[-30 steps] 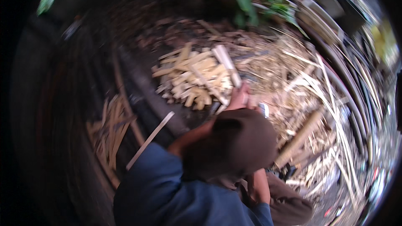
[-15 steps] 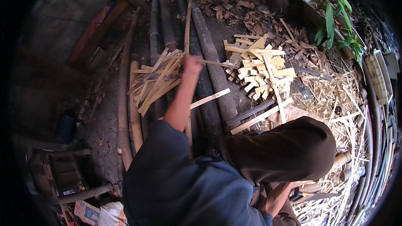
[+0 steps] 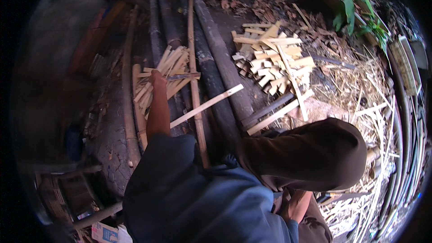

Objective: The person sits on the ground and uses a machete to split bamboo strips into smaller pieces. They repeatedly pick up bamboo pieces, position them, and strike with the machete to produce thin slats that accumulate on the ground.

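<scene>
My left hand (image 3: pixel 157 78) is stretched out over the left pile of split bamboo strips (image 3: pixel 176 60). Its fingers look closed round the near end of a bamboo strip (image 3: pixel 194 76), which lies sideways across the pile and over a thin bamboo pole (image 3: pixel 192 40); blur hides the finer grip. My right forearm (image 3: pixel 298 206) is low at the right, beside my brown-clothed leg (image 3: pixel 310 157). The right hand's fingers are hidden behind that leg. A single pale strip (image 3: pixel 209 105) lies slanted across the poles near my left arm.
Long dark bamboo poles (image 3: pixel 218 47) run away from me. Right of them stands a stacked heap of pale bamboo pieces (image 3: pixel 274 58). Shavings (image 3: pixel 360 94) cover the ground at right, with a saw-like blade (image 3: pixel 346 195) near my leg. Green leaves (image 3: pixel 349 9) hang at upper right.
My left hand has moved left, from the pile's right edge to its left side, with the strip in it. The view has shifted slightly. My right hand has drawn back behind the leg.
</scene>
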The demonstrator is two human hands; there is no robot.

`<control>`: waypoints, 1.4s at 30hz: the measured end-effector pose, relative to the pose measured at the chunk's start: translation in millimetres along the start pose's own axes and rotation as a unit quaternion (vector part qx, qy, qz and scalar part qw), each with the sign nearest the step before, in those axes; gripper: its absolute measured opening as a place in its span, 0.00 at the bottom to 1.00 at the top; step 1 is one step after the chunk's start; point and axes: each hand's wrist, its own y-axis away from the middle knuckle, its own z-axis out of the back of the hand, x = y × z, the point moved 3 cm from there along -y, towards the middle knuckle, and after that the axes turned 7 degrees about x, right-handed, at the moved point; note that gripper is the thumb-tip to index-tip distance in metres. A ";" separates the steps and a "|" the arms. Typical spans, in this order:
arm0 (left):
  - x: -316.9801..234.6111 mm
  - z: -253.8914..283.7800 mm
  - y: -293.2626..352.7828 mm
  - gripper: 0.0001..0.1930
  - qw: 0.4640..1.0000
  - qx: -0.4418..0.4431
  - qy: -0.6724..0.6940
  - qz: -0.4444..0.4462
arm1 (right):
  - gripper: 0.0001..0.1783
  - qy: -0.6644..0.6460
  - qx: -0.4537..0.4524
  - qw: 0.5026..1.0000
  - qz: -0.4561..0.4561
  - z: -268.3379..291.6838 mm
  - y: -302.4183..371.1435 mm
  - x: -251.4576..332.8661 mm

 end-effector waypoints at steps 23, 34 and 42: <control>-194.5 -292.3 499.3 0.20 0.777 0.519 0.190 -0.301 | 0.30 -0.004 -0.044 0.997 -0.067 -30.3 11.7 14.8; -250.1 -249.3 548.4 0.11 0.648 0.645 0.366 -0.176 | 0.30 0.002 -0.060 0.998 0.007 -108.5 -69.6 73.4; -332.7 -133.8 620.5 0.21 0.533 0.640 0.414 -0.366 | 0.29 -0.099 0.047 0.992 -0.056 -129.0 -111.4 95.5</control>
